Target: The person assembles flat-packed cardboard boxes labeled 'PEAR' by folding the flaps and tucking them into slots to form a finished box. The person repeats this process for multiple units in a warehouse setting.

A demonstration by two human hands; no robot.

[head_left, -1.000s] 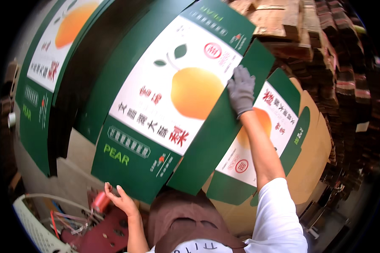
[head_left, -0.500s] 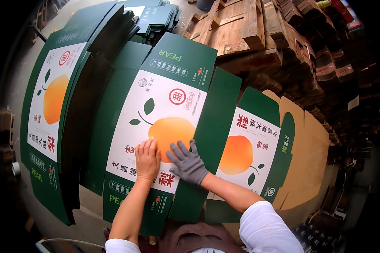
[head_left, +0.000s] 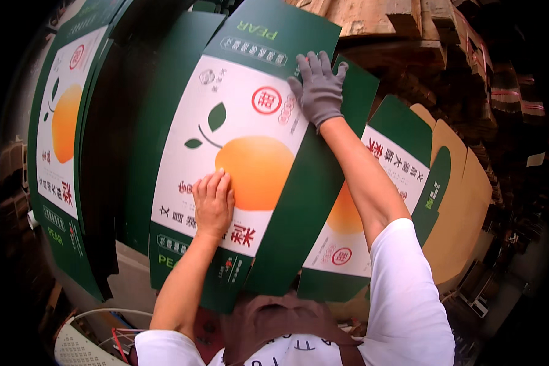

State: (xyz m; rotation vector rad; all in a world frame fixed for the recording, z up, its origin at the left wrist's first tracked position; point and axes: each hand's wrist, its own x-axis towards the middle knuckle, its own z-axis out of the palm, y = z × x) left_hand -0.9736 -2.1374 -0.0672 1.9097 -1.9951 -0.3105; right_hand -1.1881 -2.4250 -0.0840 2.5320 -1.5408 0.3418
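A flat printed cardboard box blank [head_left: 186,137], green with a white panel and a big orange-yellow fruit picture, lies spread out before me. My left hand [head_left: 214,205] is bare and rests flat on the white panel, by the lower left of the fruit. In a grey glove, my right hand [head_left: 319,89] lies with its fingers spread on the far right part of the blank, over the edge between white panel and green flap. Neither hand grips anything. Right of the blank, partly behind my right forearm, shows another printed panel [head_left: 402,160] with the same fruit.
A thick stack of similar green box blanks [head_left: 58,128] stands at the left. Plain brown cardboard [head_left: 463,207] sticks out at the right. Wooden pallets [head_left: 372,18] and bundled cardboard [head_left: 506,91] fill the far right. A perforated pale object [head_left: 82,344] is at the lower left.
My gloved right hand has slid from the lower part of the fruit picture to the blank's far right. My left hand stays on nearly the same spot. The view has shifted nearer.
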